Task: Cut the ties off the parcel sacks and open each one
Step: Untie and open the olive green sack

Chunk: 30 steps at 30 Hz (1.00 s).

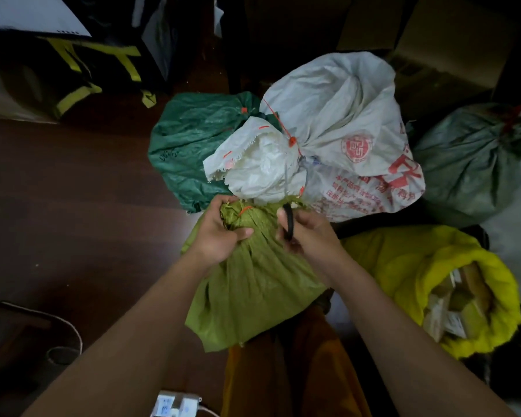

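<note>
I see the olive-green woven parcel sack standing at the centre, right in front of me, its gathered neck pointing up and away. My left hand grips that bunched neck tightly, fingers and thumb curled round the cloth just below a thin orange tie that circles the neck. My right hand holds a pair of black-handled scissors, fingers curled through the loops; the blades reach up past the neck, thin and grey against the white cloth behind, and I cannot tell how far apart they stand.

Just beyond the olive sack lies a large white woven sack with red printing, its neck cinched by a red plastic tie. A dark green woven sack sits to its left, touching it. To the far right rests a grey-green sack, closed with something red at its top. At my lower right, a bright yellow sack stands already open, with cardboard parcels showing inside its mouth.

All of it sits on a dark brown wooden floor. A black bag with yellow straps is at the upper left.
</note>
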{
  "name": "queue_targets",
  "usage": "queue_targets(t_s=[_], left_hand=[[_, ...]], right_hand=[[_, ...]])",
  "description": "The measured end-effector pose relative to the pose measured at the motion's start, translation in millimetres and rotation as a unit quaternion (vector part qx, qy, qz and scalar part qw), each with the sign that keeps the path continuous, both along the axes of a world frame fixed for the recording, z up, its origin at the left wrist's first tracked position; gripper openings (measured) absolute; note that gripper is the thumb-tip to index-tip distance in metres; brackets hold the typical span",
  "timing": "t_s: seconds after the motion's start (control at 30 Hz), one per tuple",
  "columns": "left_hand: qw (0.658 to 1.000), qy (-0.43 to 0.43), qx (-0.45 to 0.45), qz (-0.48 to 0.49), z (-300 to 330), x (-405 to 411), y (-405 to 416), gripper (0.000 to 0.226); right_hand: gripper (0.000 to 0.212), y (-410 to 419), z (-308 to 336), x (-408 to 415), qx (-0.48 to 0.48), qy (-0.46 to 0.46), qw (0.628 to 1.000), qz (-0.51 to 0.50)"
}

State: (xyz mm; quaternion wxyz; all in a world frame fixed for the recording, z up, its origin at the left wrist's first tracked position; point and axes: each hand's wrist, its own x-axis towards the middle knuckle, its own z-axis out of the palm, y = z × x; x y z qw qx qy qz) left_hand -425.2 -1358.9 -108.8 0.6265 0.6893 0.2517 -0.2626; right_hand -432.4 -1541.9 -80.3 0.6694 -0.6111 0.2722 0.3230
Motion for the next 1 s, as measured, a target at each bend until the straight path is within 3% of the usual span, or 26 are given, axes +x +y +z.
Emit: queue_targets(t_s=[0.13, 0.3, 0.6, 1.0], left_hand=[[1.000, -0.002, 0.021, 0.022, -7, -2, 5, 0.053], [0.999, -0.002, 0.024, 0.028, -9, -1, 13, 0.056], [0.998, -0.044, 0.043, 0.010, -3, 2, 11, 0.060], [0.997, -0.043, 0.058, -0.012, 3, -2, 7, 0.056]], right_hand=[[0.037, 3, 5, -8, 0.096, 0.031, 0.985, 0.138], [0.037, 5, 10, -12, 0.147, 0.107, 0.974, 0.135], [0.037, 5, 17, -13, 0.172, 0.155, 0.963, 0.139], [0.040, 1, 12, -18, 0.176, 0.156, 0.962, 0.141]])
